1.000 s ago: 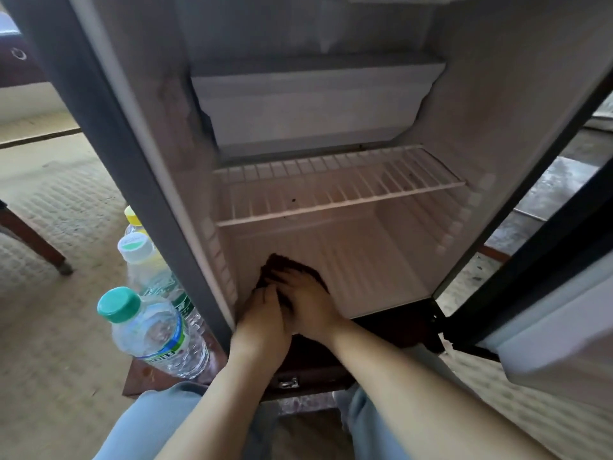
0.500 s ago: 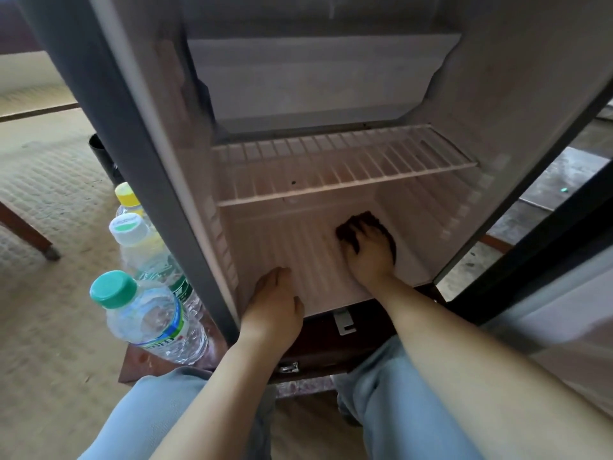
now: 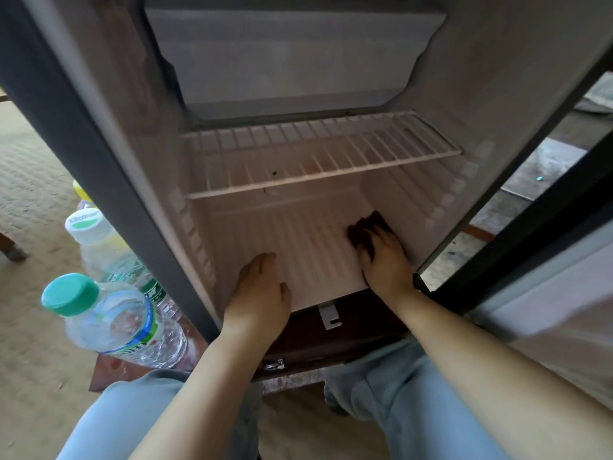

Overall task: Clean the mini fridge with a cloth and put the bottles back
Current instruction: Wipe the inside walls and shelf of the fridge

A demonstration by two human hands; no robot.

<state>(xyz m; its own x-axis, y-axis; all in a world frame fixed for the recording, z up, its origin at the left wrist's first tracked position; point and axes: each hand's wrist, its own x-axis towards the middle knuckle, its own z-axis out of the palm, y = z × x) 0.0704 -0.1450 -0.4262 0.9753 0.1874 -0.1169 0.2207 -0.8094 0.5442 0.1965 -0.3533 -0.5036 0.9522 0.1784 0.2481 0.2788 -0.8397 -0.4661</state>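
Observation:
The mini fridge (image 3: 109, 134) stands open in front of me, with a white ribbed floor (image 3: 298, 247) and a wire shelf (image 3: 318, 154) above it. My right hand (image 3: 384, 257) presses a dark brown cloth (image 3: 365, 227) flat on the floor's right side, near the right wall. At the front left of the floor lies my left hand (image 3: 262, 290), fingers straight, holding nothing. Outside the fridge to the left stand three plastic bottles: one with a green cap (image 3: 112, 320), one with a white cap (image 3: 99, 240), and one with a yellow cap (image 3: 81, 192), mostly hidden.
The fridge door (image 3: 544, 260) hangs open at the right. A freezer box (image 3: 292, 61) fills the top of the cabinet. The fridge and bottles sit on a low dark wooden stand (image 3: 331, 346). A woven mat floor (image 3: 30, 200) spreads to the left. My knees in light trousers are below.
My right hand slid the cloth from the floor's front left to its right side. The hands separated, and the left one stayed at the front left.

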